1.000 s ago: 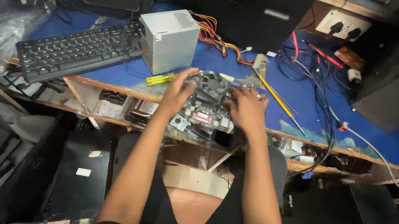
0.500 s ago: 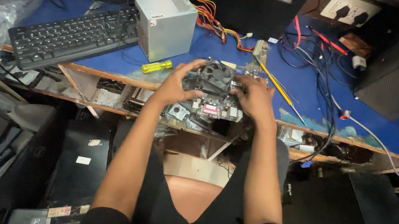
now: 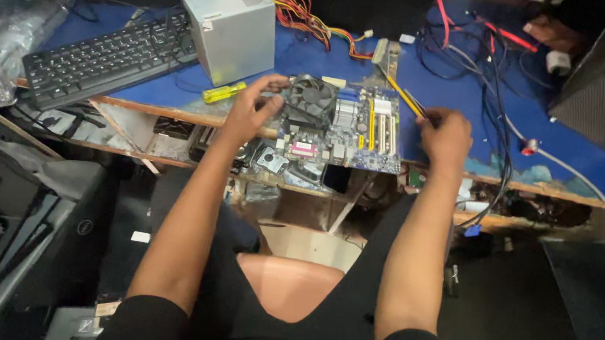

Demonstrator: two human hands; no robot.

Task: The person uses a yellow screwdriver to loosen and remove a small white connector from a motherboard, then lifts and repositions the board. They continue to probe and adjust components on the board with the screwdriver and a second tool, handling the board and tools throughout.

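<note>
Blue-topped counter (image 3: 317,59), cluttered repair bench, dark cases behind.

Item in hand: computer motherboard (image 3: 343,125), lying flat at the near edge of the counter, between my two hands. Long axis runs left to right; cooler fan (image 3: 307,94) at its left end, expansion slots toward the right, rear ports facing me over the counter's edge.

My left hand (image 3: 252,109): fingers curled on the board's left edge beside the fan, thumb resting on top.

My right hand (image 3: 443,134): fingers closed around a yellow-handled tool (image 3: 398,93), its shaft slanting up and left across the board's far right corner.

Progress, by my judgement: board out of any case and laid bare, cooler mounted; work on it looks under way, not finished.

Nearby: yellow screwdriver (image 3: 223,92) just left of my left hand; grey power supply (image 3: 232,24) beyond it; black keyboard (image 3: 103,58) far left; tangled cables (image 3: 487,70) at right.
</note>
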